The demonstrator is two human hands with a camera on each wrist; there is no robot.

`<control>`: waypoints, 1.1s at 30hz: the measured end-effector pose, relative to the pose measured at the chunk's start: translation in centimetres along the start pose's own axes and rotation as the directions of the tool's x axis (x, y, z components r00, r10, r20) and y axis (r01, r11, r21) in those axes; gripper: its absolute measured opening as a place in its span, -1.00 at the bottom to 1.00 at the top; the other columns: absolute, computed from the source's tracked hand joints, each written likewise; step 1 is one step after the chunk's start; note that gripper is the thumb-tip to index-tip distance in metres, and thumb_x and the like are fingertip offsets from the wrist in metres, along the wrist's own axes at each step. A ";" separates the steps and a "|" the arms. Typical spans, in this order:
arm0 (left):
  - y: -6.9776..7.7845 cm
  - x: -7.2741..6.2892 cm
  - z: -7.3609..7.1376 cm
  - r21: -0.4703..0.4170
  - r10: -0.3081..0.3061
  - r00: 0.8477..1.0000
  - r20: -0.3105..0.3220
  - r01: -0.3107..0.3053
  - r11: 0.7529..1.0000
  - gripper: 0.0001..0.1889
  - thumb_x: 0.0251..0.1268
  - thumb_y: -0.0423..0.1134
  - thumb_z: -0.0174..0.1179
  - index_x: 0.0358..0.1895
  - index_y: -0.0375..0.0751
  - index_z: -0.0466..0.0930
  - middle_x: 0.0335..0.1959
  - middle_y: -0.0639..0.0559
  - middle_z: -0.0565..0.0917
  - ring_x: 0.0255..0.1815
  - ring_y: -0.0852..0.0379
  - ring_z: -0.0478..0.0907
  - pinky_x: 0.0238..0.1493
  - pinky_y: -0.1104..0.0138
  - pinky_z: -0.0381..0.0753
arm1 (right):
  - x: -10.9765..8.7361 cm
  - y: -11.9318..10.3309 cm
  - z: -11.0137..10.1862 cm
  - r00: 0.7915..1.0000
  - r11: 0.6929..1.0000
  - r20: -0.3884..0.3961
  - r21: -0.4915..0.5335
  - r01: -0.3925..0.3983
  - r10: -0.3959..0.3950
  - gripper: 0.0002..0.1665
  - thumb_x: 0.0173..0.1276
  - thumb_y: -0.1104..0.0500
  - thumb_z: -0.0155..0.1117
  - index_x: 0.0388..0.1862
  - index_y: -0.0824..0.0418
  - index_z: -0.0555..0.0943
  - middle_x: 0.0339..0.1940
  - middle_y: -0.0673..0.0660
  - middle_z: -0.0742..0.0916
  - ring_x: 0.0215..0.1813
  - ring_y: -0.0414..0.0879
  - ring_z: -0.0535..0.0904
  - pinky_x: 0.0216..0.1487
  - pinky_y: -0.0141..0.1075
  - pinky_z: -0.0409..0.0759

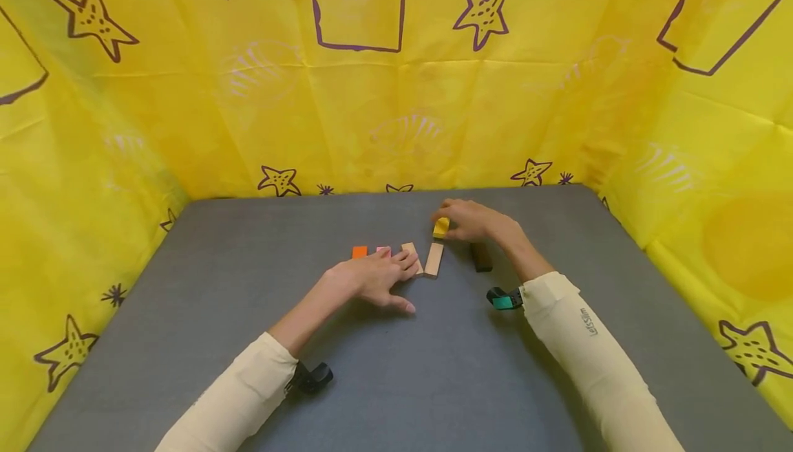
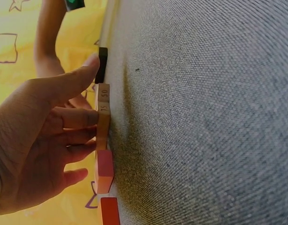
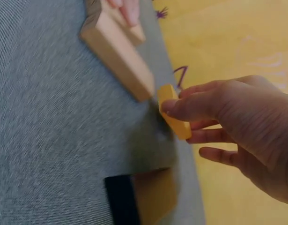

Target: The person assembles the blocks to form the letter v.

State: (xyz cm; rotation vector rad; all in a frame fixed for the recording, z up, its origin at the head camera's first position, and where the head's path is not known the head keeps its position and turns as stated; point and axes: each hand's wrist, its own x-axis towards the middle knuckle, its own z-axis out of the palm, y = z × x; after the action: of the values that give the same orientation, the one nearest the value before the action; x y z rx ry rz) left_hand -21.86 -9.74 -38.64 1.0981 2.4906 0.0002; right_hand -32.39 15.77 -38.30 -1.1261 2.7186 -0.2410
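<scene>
My right hand (image 1: 449,226) pinches a small yellow block (image 1: 440,227) between thumb and fingers, just above the grey table (image 1: 248,287); the right wrist view shows the yellow block (image 3: 173,111) tilted on edge in that grip. My left hand (image 1: 404,264) lies flat with straight fingers on a natural wood block (image 1: 409,250). In the left wrist view its fingertips (image 2: 90,118) touch that wood block (image 2: 103,123). A second natural wood block (image 1: 434,259) lies beside it, just below the yellow one.
An orange block (image 1: 359,252) and a pink block (image 1: 383,250) continue the row to the left. A dark brown block (image 1: 480,256) lies by my right wrist. Yellow cloth walls (image 1: 396,108) with purple stars enclose the table on three sides.
</scene>
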 end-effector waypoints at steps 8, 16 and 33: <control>0.1 0.2 0.0 0.001 0.004 1.000 0.003 -0.004 1.000 -0.02 0.43 0.39 0.13 0.69 -0.11 0.04 0.78 -0.08 -0.07 0.80 -0.04 -0.13 0.78 -0.09 -0.19 | -0.1 1.2 0.3 0.998 0.999 0.052 0.017 -0.032 0.031 -0.41 0.46 0.26 0.33 0.46 0.17 0.55 0.44 0.32 0.56 0.46 0.25 0.49 0.48 0.20 0.49; 0.0 0.1 0.0 -0.004 -0.015 1.000 0.017 0.015 1.000 -0.01 0.41 0.41 0.12 0.70 -0.08 0.03 0.78 -0.04 -0.08 0.80 -0.03 -0.14 0.78 -0.07 -0.21 | 0.2 0.6 0.4 0.999 1.000 0.053 -0.019 0.007 -0.006 -0.52 0.45 0.34 0.25 0.32 0.13 0.66 0.28 0.30 0.64 0.28 0.20 0.58 0.35 0.12 0.59; -0.3 -0.1 0.0 0.004 -0.016 1.000 0.013 0.016 1.000 -0.01 0.41 0.43 0.11 0.70 -0.08 0.03 0.78 -0.06 -0.07 0.80 -0.04 -0.12 0.78 -0.08 -0.20 | 0.4 0.4 0.6 0.997 0.999 0.075 -0.010 0.038 -0.037 -0.57 0.47 0.26 0.32 0.30 0.16 0.66 0.29 0.31 0.64 0.33 0.24 0.57 0.42 0.18 0.54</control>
State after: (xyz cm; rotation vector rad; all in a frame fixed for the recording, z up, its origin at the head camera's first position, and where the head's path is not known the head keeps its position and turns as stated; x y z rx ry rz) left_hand -22.01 -9.96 -38.68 1.0758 2.4893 -0.0164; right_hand -32.82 15.68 -38.98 -1.1654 2.6390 -0.1852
